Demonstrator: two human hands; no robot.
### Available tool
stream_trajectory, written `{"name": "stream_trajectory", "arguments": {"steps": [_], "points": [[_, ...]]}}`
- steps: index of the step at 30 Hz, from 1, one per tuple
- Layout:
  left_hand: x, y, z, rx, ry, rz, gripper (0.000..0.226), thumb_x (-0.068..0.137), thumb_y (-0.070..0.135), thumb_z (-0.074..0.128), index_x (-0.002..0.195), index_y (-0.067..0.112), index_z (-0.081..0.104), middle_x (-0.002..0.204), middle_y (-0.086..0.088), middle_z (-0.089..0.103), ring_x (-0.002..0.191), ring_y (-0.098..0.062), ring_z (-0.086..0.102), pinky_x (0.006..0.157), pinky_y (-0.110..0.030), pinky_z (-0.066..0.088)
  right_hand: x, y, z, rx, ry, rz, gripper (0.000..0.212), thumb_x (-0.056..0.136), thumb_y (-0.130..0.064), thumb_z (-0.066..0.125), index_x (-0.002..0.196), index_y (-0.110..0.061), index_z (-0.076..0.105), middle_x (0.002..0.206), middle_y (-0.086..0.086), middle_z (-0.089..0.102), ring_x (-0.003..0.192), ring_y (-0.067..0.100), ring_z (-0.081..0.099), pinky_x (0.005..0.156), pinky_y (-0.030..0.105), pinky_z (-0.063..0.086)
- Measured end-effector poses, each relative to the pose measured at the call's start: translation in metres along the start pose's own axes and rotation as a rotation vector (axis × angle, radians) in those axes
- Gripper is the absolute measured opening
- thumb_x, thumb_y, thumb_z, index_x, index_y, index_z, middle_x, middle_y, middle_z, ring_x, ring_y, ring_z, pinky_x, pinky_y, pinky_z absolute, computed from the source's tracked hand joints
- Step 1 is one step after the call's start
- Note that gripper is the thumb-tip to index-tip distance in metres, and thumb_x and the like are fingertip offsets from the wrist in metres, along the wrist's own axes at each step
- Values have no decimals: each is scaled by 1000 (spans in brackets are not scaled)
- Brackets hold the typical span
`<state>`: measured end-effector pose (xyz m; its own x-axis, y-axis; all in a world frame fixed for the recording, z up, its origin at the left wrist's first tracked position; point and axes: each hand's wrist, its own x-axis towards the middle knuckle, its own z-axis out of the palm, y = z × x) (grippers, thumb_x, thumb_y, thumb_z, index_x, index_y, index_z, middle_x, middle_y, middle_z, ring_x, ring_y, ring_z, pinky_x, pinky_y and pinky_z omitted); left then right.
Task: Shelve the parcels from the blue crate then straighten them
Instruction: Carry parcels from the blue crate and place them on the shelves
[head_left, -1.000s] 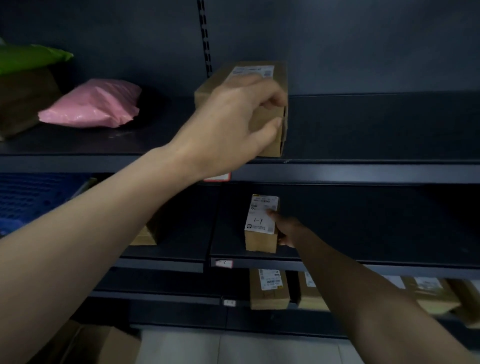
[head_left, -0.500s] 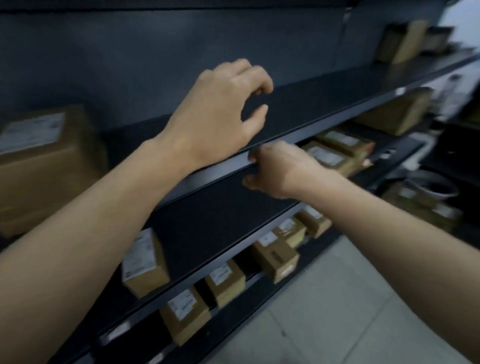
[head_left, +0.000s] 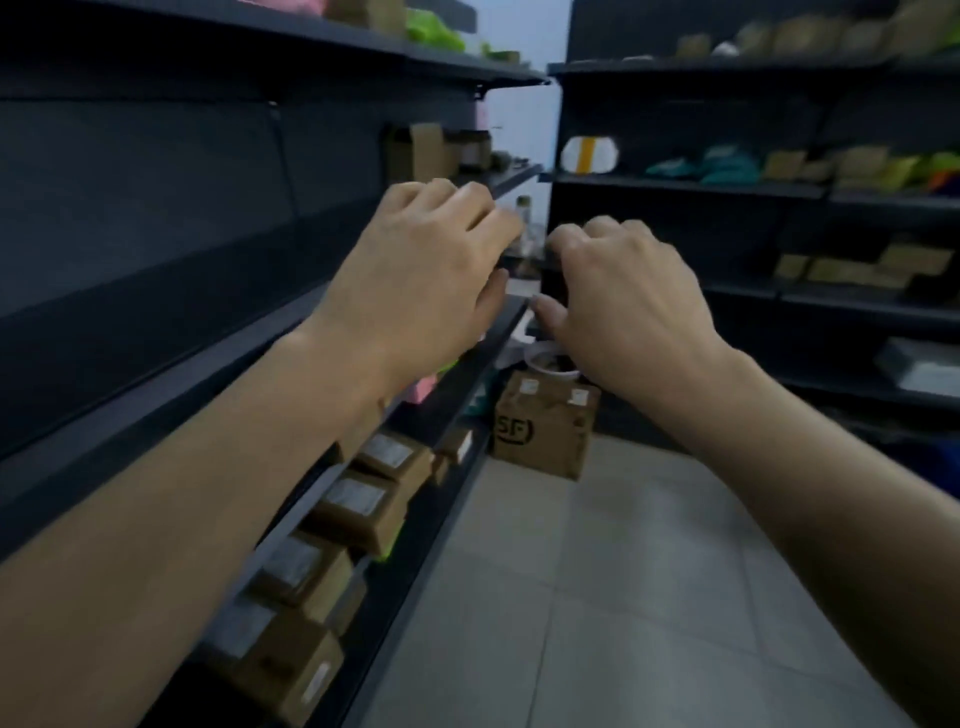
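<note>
Head view: left hand (head_left: 415, 291) and right hand (head_left: 623, 306), both empty, fingers loosely curled, raised side by side. Labelled cardboard parcels (head_left: 363, 509) on lower shelf (head_left: 415, 561), print illegible. Floor carton (head_left: 543, 426) marked "SF".

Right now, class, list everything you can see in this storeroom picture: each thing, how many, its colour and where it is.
Left shelving unit: one, dark grey, runs along the left side.
Right shelving unit: one, dark, across the aisle on the right.
Labelled parcels: at least five, brown with white labels, lower left shelf.
SF box: one, brown, on the floor at the aisle's end.
Bowl: one, white, on top of the SF box.
Soft bags: several, teal and green, right shelves; blurred.
Cardboard boxes: several, brown, right shelves; count unclear.
Floor: grey tiles.
Left hand: empty, grip loosely curled, above the left shelf edge.
Right hand: empty, curled, beside it.
</note>
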<state>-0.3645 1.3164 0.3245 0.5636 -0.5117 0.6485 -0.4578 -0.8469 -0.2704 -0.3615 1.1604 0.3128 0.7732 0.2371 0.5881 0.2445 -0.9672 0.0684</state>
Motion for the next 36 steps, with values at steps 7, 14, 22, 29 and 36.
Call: {"name": "stream_trajectory", "arguments": {"steps": [7,14,22,29,36], "points": [[142,126,93,-275,82,182,31,89,20,56,117,9,59,114,-12,62,108,-32,55,95,-44,38,-26,182,-1,-124,-10,268,46,92,-36,58,129,-9,52,126,14,56,116,32,51,89,41,46],[263,295,156,-586,108,486,35,91,24,55,123,10,56,117,-10,60,109,-29,54,97,-44,38,-100,343,-14,-318,-86,694,44,92,-34,59,128,-11,52,127,13,54,119,32,49,96,41,42],[373,468,222,-820,115,800,35,91,22,54,123,8,57,119,-12,61,109,-31,55,95,-46,41,-151,493,-23,-557,-112,1091,40,94,-35,55,123,-8,55,122,14,57,115,33,50,92,41,41],[475,584,271,-1017,112,912,34,91,20,56,123,8,57,122,-12,60,114,-30,53,98,-42,36,-163,622,-24,-684,-57,1338,44,91,-35,59,127,-9,56,125,15,59,118,33,50,94,42,43],[535,708,310,-1137,8,991,36,92,21,56,126,9,56,126,-11,59,118,-28,51,104,-40,34,-223,734,-13,-667,-101,1539,42,92,-34,58,125,-6,56,123,16,59,116,33,51,93,43,43]]}}
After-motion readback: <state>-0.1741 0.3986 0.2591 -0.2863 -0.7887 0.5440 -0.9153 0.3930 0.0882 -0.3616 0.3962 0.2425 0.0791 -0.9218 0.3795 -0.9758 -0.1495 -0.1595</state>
